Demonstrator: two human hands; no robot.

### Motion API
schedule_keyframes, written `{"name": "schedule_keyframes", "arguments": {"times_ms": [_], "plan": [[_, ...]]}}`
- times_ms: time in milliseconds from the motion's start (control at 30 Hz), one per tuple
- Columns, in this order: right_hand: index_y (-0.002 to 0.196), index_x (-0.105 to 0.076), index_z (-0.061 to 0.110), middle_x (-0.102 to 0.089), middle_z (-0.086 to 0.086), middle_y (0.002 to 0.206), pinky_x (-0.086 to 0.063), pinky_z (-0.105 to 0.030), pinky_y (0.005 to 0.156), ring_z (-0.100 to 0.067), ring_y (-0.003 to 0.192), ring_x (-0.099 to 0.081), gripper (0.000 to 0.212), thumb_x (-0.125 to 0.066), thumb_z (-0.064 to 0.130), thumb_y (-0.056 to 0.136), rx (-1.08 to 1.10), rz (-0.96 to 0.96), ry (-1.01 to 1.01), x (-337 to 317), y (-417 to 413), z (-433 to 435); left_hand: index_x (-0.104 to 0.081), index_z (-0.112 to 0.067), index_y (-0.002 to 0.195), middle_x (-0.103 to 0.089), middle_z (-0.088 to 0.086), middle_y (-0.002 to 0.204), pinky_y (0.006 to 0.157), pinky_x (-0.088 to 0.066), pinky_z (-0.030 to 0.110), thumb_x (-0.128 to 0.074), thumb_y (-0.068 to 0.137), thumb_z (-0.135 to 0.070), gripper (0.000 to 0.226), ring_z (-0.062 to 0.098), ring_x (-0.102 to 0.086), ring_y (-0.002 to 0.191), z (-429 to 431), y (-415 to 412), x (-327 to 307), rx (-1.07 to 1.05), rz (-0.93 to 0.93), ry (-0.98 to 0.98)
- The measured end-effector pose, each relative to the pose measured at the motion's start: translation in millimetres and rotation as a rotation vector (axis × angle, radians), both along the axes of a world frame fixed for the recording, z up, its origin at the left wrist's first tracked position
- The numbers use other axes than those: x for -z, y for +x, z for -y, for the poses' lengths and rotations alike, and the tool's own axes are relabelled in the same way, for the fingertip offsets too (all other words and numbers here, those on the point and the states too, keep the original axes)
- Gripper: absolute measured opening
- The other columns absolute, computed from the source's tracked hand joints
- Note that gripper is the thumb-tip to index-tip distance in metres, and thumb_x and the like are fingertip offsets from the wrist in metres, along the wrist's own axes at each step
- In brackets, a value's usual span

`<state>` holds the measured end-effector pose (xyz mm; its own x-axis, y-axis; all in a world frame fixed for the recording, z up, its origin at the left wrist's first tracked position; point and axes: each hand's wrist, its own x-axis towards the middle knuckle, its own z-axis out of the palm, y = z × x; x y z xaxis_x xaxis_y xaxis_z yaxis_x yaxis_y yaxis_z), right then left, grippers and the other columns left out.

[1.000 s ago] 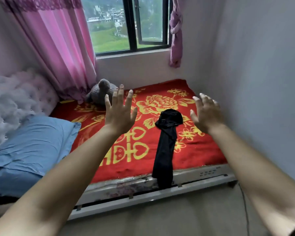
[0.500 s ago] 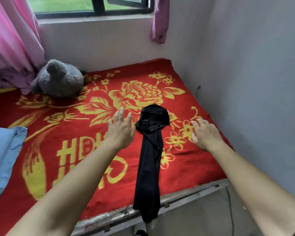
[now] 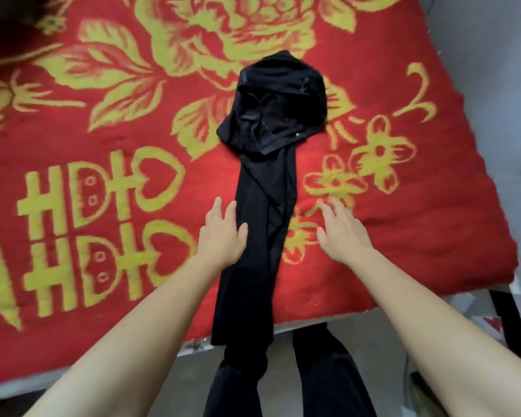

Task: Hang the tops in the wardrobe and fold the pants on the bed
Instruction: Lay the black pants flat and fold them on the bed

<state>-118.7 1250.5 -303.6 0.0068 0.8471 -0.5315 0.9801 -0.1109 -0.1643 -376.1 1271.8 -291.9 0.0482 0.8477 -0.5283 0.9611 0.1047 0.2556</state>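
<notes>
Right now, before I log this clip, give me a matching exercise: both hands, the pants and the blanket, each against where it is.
Things:
1 left hand
2 right hand
3 black pants
4 red blanket

Places:
A spread out under the pants, patterned with yellow flowers
B right of the pants, apart from them
C legs trailing off the blanket's near edge
D at the pants' left edge

Pairs: 1-D, 2-B, 3-C, 4-A

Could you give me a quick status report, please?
Left hand open, at edge of pants. Right hand open, over blanket. Pants unfolded, legs hanging off blanket. Nothing blocking.
</notes>
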Motion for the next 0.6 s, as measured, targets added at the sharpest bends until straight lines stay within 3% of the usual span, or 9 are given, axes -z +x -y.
{"name": "schedule_keyframes", "arguments": {"times_ms": [100, 200, 300, 400, 500, 600], "plan": [[0.158, -0.016, 0.022, -0.001, -0.014, 0.166, -0.028, -0.048, 0.116, -0.035, 0.151, -0.014, 0.066, -0.045, 0.035, 0.101, -0.043, 0.006, 0.022, 56, 9, -17, -0.021, -0.017, 0.155, -0.009, 0.016, 0.162, 0.106, -0.035, 0.049, -0.044, 0.101, -0.038, 0.062, 0.033, -0.019, 0.145, -14, 18, 46, 0.005, -0.020, 0.011], [0.160, -0.004, 0.028, 0.009, -0.012, 0.166, -0.014, -0.049, 0.122, -0.038, 0.153, 0.000, 0.068, -0.034, 0.050, 0.103, -0.104, 0.066, -0.040, 97, 21, -34, -0.024, -0.014, 0.154, -0.022, 0.020, 0.157, 0.099, -0.040, 0.049, -0.048, 0.098, -0.036, 0.064, 0.037, -0.034, 0.135, -52, 37, 76, 0.010, -0.008, 0.202], [0.159, 0.000, 0.028, 0.008, -0.014, 0.166, -0.017, -0.049, 0.122, -0.041, 0.152, -0.002, 0.068, -0.027, 0.056, 0.103, -0.182, 0.134, -0.014, 119, 28, -35, -0.027, -0.015, 0.153, -0.042, 0.016, 0.138, 0.087, -0.045, 0.045, -0.048, 0.097, -0.045, 0.067, 0.033, -0.048, 0.116, -103, 61, 94, -0.010, 0.028, 0.401], [0.160, -0.004, 0.027, 0.004, -0.015, 0.166, -0.019, -0.050, 0.121, -0.042, 0.151, -0.005, 0.068, -0.028, 0.056, 0.103, -0.196, 0.128, 0.048, 123, 31, -31, -0.023, -0.017, 0.153, -0.042, 0.009, 0.136, 0.086, -0.042, 0.038, -0.048, 0.092, -0.061, 0.079, 0.026, -0.050, 0.118, -157, 88, 105, -0.320, 0.085, 0.350], [0.160, -0.004, 0.027, 0.003, -0.014, 0.167, -0.021, -0.050, 0.120, -0.041, 0.151, -0.007, 0.069, -0.026, 0.057, 0.102, -0.208, 0.151, 0.031, 120, 31, -34, -0.039, -0.016, 0.142, -0.047, 0.005, 0.138, 0.087, -0.039, 0.035, -0.051, 0.095, -0.040, 0.054, 0.028, -0.054, 0.118, -194, 93, 111, -0.613, 0.112, 0.260], [0.159, -0.016, 0.028, -0.010, -0.015, 0.166, -0.028, -0.049, 0.116, -0.043, 0.148, -0.019, 0.069, -0.035, 0.058, 0.100, -0.233, 0.169, -0.008, 108, 28, -43, -0.049, -0.018, 0.121, -0.061, 0.000, 0.109, 0.076, -0.038, 0.035, -0.050, 0.088, -0.023, 0.034, 0.025, -0.055, 0.093, -185, 76, 109, -0.634, 0.116, 0.299]]}}
